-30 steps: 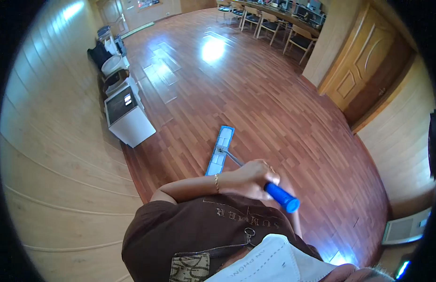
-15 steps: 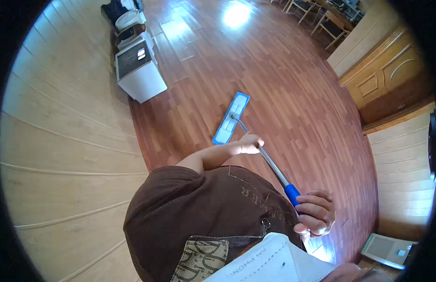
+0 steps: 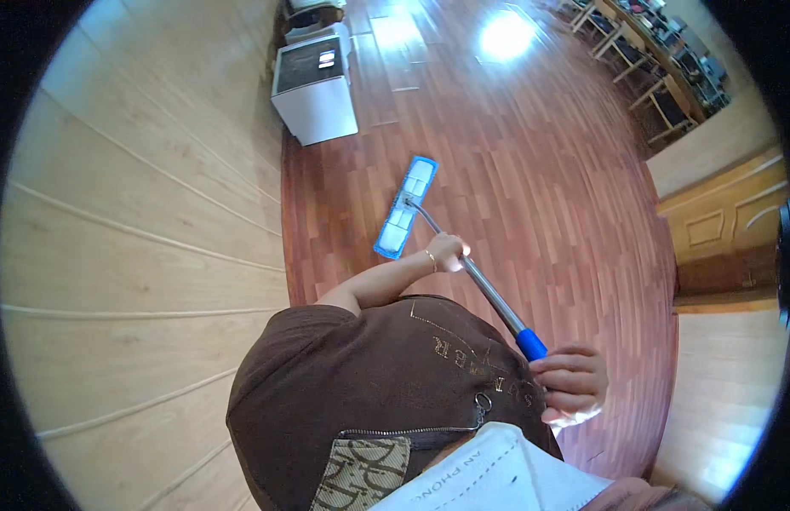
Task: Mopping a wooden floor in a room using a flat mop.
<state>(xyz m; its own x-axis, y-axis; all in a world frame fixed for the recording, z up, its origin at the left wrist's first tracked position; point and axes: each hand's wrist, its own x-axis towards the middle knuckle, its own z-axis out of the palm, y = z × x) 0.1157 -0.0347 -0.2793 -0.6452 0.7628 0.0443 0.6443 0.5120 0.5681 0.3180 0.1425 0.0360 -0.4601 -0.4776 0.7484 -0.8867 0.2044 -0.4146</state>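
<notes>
A flat mop (image 3: 397, 220) with a blue-edged, pale rectangular head lies on the wooden floor ahead of me. Its metal pole slants from the head back toward my right side. My left hand (image 3: 449, 252), with a thin bracelet at the wrist, is wrapped round the lower part of the pole. Higher up, my right hand (image 3: 572, 381) closes around the blue grip (image 3: 530, 345) at the pole's upper end, hiding part of it.
A pale wall (image 3: 157, 221) runs along the left. A white cabinet (image 3: 318, 111) with a dark top and a phone on it stands against it. At right are a wooden door (image 3: 727, 226) and, farther off, chairs (image 3: 667, 106) beside a cluttered table.
The mop head has shifted slightly left across the floor, with both hands still on the pole. My view has turned, so the cabinet and door appear farther right.
</notes>
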